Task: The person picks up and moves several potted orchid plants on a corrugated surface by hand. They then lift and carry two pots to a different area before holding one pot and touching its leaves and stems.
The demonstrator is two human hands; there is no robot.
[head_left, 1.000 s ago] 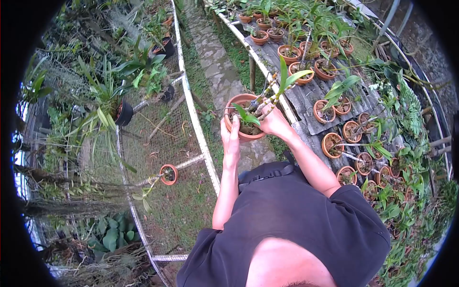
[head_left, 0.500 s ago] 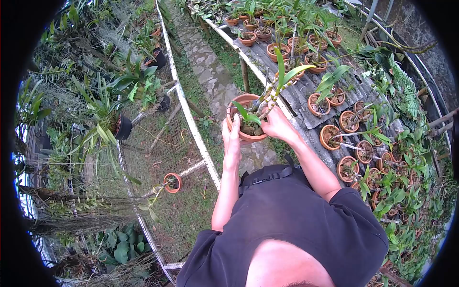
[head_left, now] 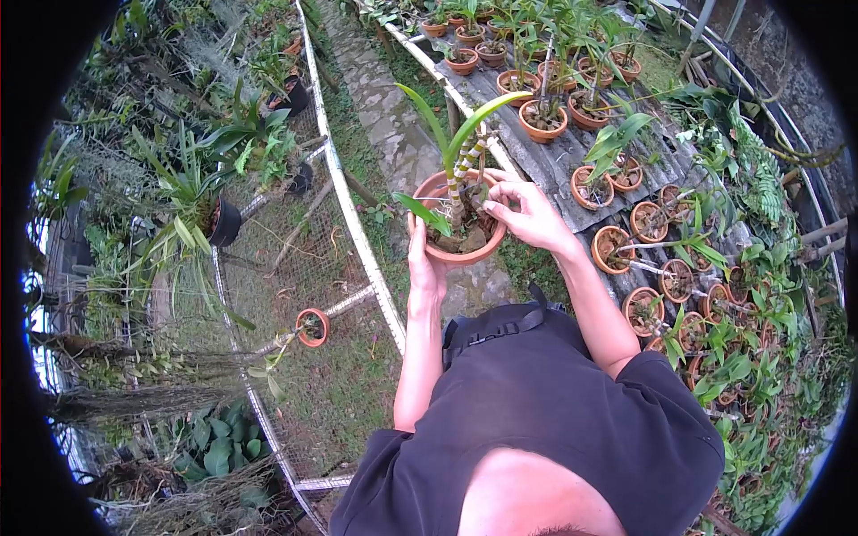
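A round terracotta pot [head_left: 466,258] is held up in front of my body. In it stands an orchid [head_left: 457,183] with banded, jointed stems and long green leaves, and a small leafy shoot [head_left: 424,213] leans over the left rim. My left hand [head_left: 424,268] is closed round the pot's left side and carries it. On the other side, my right hand [head_left: 531,216] reaches over the right rim, thumb and fingers pinched together beside the stem base. Whatever lies between those fingertips is too small to make out.
On my right, a corrugated sheet bench [head_left: 572,147] bears several potted orchids, some tipped over. To the left is a wire mesh bench [head_left: 295,393] with a white pole frame and a small terracotta pot [head_left: 312,328]. A stone path [head_left: 389,134] runs between them.
The pot has turned, so the orchid's stems now stand upright at its middle instead of leaning right. My right hand has shifted from behind the stems to the right rim, fingers now visible.
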